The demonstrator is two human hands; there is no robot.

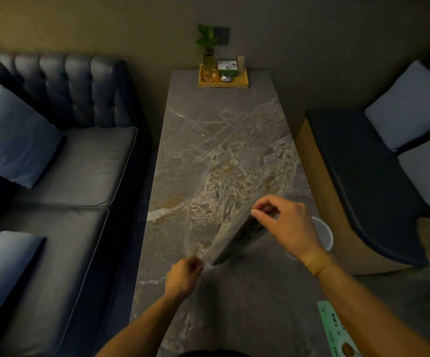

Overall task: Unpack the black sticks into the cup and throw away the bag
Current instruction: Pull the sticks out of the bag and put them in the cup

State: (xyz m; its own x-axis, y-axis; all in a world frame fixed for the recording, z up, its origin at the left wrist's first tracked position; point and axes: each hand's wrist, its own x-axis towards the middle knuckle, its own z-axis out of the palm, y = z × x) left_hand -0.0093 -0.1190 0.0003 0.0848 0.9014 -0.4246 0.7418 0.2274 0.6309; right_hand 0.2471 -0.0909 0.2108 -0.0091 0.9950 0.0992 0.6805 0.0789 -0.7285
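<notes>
A long clear plastic bag (230, 229) is held slantwise above the marble table (221, 140). A bundle of black sticks (244, 237) shows inside it, along its lower right side. My left hand (184, 275) pinches the bag's near, lower end. My right hand (283, 222) pinches the far, upper end, fingers closed on the bag's edge. A white cup (323, 234) stands near the table's right edge, mostly hidden behind my right wrist.
A yellow tray (223, 82) with a plant in a glass vase and a small box sits at the table's far end. A dark sofa (62, 163) with blue cushions runs along the left. A bench with pale cushions (378, 161) stands on the right. A green printed card (337, 331) lies near right.
</notes>
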